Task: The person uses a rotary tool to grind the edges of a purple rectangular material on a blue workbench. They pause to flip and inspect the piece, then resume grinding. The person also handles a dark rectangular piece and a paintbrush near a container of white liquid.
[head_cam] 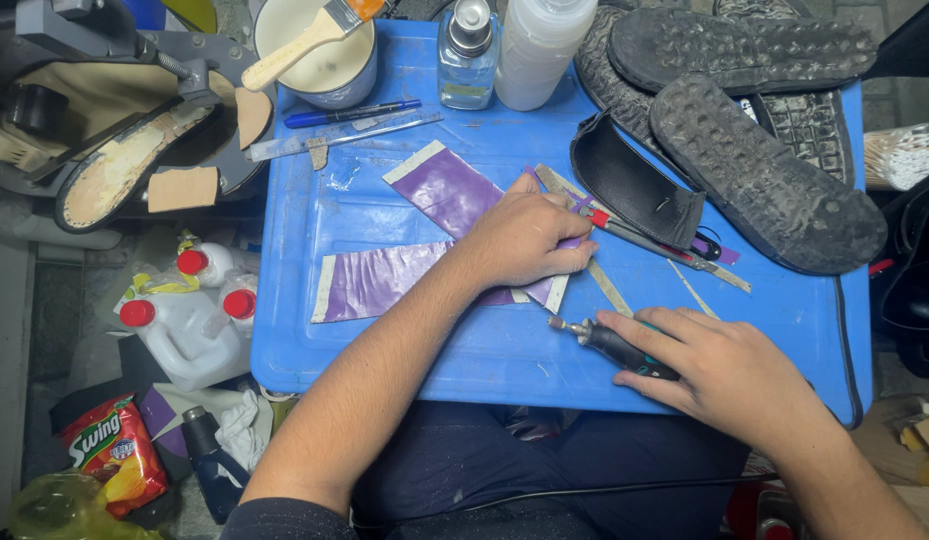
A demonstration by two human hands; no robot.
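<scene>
Right hand (725,370) wrapped around small rotary tool (610,345), tip just off purple strip (385,280). Left hand (525,240) flat, fingers curled, pinning strip to blue tray (465,350). Beyond: black soles (765,180), glue cup (320,60).

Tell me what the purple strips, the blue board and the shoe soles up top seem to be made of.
Purple strips: probably thin leather or vinyl, glossy and wrinkled, with pale edges. Blue board: moulded plastic, smooth with a raised rim. Shoe soles: likely rubber, matte dark grey with knobbly, dusty tread.
</scene>
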